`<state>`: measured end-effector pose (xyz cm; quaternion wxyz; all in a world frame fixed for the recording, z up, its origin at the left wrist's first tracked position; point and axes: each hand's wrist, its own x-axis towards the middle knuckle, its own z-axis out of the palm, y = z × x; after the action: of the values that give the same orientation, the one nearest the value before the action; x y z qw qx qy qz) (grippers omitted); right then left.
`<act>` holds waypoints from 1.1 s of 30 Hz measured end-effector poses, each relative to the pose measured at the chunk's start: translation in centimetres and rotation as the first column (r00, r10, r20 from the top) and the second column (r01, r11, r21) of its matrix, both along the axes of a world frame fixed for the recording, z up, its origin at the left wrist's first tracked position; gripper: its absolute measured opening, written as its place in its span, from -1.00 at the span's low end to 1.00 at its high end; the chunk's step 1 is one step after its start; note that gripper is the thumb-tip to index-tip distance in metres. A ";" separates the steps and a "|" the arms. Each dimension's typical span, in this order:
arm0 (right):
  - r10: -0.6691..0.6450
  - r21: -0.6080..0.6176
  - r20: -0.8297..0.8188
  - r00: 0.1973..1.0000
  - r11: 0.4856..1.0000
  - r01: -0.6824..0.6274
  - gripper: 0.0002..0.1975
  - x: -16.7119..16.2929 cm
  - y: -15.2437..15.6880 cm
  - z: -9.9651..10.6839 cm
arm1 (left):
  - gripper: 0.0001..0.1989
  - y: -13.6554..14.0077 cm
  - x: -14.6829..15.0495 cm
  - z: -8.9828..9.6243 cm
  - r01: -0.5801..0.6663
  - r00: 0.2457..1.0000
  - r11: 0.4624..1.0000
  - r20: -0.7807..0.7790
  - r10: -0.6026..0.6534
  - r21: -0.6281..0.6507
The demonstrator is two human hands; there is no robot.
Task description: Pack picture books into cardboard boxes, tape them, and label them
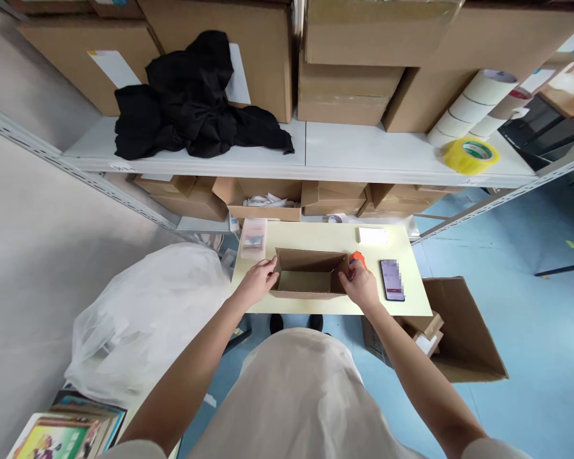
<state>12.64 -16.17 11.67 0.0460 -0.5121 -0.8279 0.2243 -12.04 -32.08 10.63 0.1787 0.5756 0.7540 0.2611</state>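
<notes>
A brown cardboard box (310,295) stands open at the top on the pale yellow table (316,234) in front of me. Its floor shows as a paler patch, and I cannot tell whether that is cardboard or the tabletop. My left hand (257,282) grips the box's left end, thumb and fingers at the rim. At the opposite end my right hand (362,287) closes on the right wall. Just beyond the right hand is an orange tool (357,257) with a bit of blue, partly hidden by that hand; its kind is unclear. A phone (392,280) lies to the right.
A pinkish packet (254,238) and a white card stack (372,236) lie at the table's back. Behind rises a shelf (301,171) with cartons, black cloth (191,102) and yellow tape (471,156). A white plastic bag (148,312) bulges left; an open carton (469,331) stands right.
</notes>
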 end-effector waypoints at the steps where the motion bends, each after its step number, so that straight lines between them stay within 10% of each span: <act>1: 0.019 0.010 0.036 0.999 1.000 -0.019 -0.81 -0.2 -0.1 0.0 | -0.57 0.1 0.3 0.0 0.013 0.999 1.000 -0.038 -0.014 -0.016; 12: 0.399 -0.174 -0.026 0.917 0.901 -0.397 -0.63 -0.6 0.8 -0.3 | -0.54 0.2 -0.6 -0.2 0.168 0.985 0.971 -0.016 -0.173 -0.169; 20: 0.740 -0.063 -0.068 0.669 0.666 -0.743 -0.18 3.5 2.3 -1.1 | 0.19 -2.3 -1.6 -0.6 0.331 0.935 0.898 -0.031 -0.354 -0.289; 26: 0.740 -0.019 0.111 0.664 0.669 -0.743 -0.30 3.3 1.8 -2.2 | -0.28 -1.8 -1.2 -1.6 0.315 0.928 0.904 -0.105 -0.357 -0.288; 33: 0.694 0.056 -0.223 0.685 0.710 -0.702 -0.38 3.3 3.3 -4.4 | -0.36 -1.4 -0.9 -1.7 0.248 0.967 0.928 0.021 -0.253 -0.279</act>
<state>15.92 -12.89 7.25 0.0431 -0.1301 -0.9453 0.2959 -12.96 -33.53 8.93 0.2843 0.6380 0.7050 0.1227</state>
